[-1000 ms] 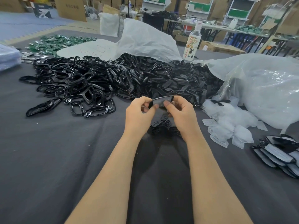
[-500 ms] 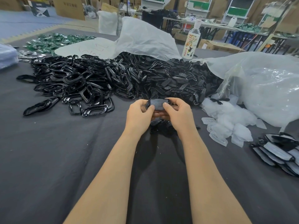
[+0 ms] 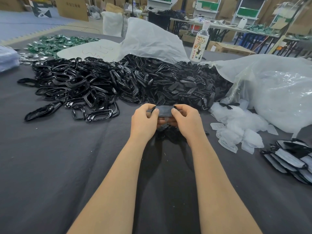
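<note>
My left hand (image 3: 144, 119) and right hand (image 3: 186, 121) pinch a small dark flat part (image 3: 164, 110) at its ends | just behind: heap of black plastic frames (image 3: 104, 81) on the grey cloth (image 3: 50, 157) | right: clear film pieces (image 3: 236, 130) | bottle (image 3: 200, 44) beyond.

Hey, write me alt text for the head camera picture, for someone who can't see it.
A left hand and a right hand pinch a small dark plastic piece above a grey cloth-covered table. Behind them lies a big pile of black plastic frames, with a bottle and a clear plastic bag further right.
</note>
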`<action>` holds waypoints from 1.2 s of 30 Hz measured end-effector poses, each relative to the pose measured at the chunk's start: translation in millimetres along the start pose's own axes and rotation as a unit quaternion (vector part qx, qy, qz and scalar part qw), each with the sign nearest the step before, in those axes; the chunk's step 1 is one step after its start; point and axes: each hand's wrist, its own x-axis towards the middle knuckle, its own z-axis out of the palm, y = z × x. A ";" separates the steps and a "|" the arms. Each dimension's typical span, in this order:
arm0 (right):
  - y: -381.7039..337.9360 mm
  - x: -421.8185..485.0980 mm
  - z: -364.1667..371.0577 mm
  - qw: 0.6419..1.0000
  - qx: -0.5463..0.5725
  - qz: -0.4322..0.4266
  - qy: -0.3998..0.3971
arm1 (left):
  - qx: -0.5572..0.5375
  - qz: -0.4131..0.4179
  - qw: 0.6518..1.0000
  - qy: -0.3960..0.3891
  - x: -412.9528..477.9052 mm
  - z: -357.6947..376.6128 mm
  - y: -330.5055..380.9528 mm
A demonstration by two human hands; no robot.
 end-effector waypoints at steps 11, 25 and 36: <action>-1.7 -2.6 -3.1 0.999 -0.022 0.021 -0.016 | 0.046 -0.013 0.999 -0.002 -3.9 0.5 4.9; -10.0 -24.9 -71.9 0.993 0.019 0.014 0.119 | 0.033 0.041 0.995 -0.088 -17.1 65.2 35.3; 25.1 -76.7 -219.4 0.927 -0.096 0.100 0.349 | 0.123 0.083 0.971 -0.187 -87.0 230.7 64.1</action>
